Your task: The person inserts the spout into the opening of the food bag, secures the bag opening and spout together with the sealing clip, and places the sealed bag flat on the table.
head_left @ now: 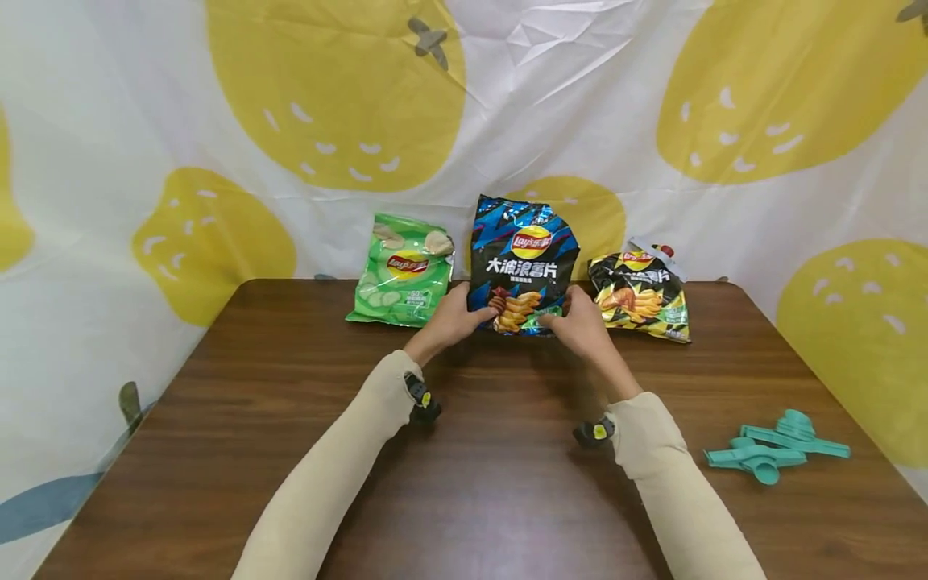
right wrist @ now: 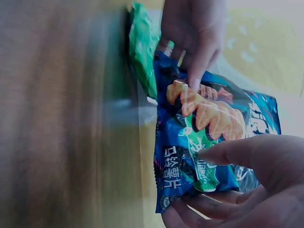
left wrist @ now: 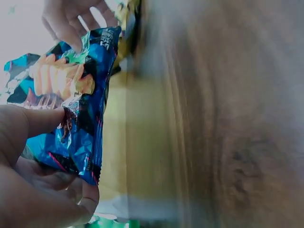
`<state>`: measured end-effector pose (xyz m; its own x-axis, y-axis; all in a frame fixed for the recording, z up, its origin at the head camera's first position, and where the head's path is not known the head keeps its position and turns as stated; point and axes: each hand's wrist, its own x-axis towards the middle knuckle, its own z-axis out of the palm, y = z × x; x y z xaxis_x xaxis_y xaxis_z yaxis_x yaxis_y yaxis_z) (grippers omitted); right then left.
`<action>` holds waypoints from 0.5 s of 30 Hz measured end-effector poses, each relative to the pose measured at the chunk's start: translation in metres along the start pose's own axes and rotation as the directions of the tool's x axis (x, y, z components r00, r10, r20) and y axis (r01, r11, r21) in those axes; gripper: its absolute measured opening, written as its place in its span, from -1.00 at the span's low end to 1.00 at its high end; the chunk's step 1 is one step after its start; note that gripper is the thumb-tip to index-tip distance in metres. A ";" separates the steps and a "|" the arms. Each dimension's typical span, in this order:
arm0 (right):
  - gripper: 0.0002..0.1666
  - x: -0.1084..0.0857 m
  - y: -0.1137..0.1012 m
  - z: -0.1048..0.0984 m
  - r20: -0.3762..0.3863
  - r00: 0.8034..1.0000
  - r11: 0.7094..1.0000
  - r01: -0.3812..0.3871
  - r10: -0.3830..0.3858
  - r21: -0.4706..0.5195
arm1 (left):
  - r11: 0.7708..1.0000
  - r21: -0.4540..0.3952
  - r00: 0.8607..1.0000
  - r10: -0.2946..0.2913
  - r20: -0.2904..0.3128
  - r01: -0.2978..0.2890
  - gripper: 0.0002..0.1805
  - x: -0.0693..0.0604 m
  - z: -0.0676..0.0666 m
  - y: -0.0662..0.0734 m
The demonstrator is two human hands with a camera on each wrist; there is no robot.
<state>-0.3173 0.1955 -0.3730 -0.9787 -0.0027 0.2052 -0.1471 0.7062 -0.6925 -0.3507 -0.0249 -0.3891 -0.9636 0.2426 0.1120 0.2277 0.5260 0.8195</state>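
Note:
Both hands hold a blue-and-black Lay's chip bag (head_left: 524, 254) upright at the table's far edge, between two other bags. My left hand (head_left: 455, 316) grips its lower left side, thumb on the front and fingers behind, as the left wrist view shows. On the lower right side, my right hand (head_left: 580, 322) pinches the bag the same way; its thumb presses near the green label in the right wrist view. A green Lay's bag (head_left: 403, 274) leans against the backdrop, just left of the left hand. To the right sits a black-and-yellow Lay's bag (head_left: 641, 294).
Teal plastic clips (head_left: 757, 459) lie on the right side of the brown wooden table (head_left: 478, 483). A white cloth with yellow lemons (head_left: 337, 97) hangs behind the table's far edge.

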 end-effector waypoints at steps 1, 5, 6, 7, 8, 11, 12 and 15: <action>-0.41 -0.005 -0.001 -0.002 0.001 1.000 1.000 0.010 -0.010 0.003 | 1.000 0.008 1.000 0.006 0.006 -0.006 -0.28 -0.005 -0.001 0.003; -0.51 -0.032 -0.004 -0.011 0.016 0.998 0.998 0.057 -0.056 -0.024 | 0.998 0.028 0.998 0.049 0.032 -0.050 -0.27 -0.030 -0.001 0.007; -0.54 -0.040 -0.005 -0.013 0.025 0.998 0.997 0.063 -0.062 -0.034 | 0.998 0.028 0.997 0.063 0.038 -0.064 -0.27 -0.037 -0.001 0.007; -0.55 -0.048 -0.006 -0.015 0.033 0.997 0.997 0.065 -0.063 -0.040 | 0.997 0.029 0.996 0.073 0.045 -0.074 -0.27 -0.044 0.000 0.006; -0.56 -0.057 -0.007 -0.016 0.045 0.997 0.996 0.071 -0.069 -0.047 | 0.995 0.029 0.995 0.090 0.048 -0.091 -0.27 -0.051 0.000 0.004; -0.56 -0.082 -0.008 -0.020 0.078 0.993 0.996 0.088 -0.085 -0.033 | 0.991 0.037 0.990 0.129 0.059 -0.131 -0.28 -0.072 0.000 0.002; -0.55 -0.089 -0.007 -0.021 0.091 0.992 0.996 0.092 -0.090 -0.018 | 0.989 0.036 0.988 0.140 0.064 -0.142 -0.29 -0.079 0.000 0.002; -0.56 -0.106 -0.006 -0.022 0.116 0.986 0.993 0.115 -0.118 0.029 | 0.984 0.051 0.983 0.167 0.072 -0.171 -0.34 -0.097 -0.002 0.004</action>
<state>-0.2096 0.2075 -0.3751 -0.9646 -0.1682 0.2033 -0.2628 0.6806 -0.6839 -0.2562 -0.0482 -0.3961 -0.8997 0.3846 0.2066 0.3956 0.5178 0.7586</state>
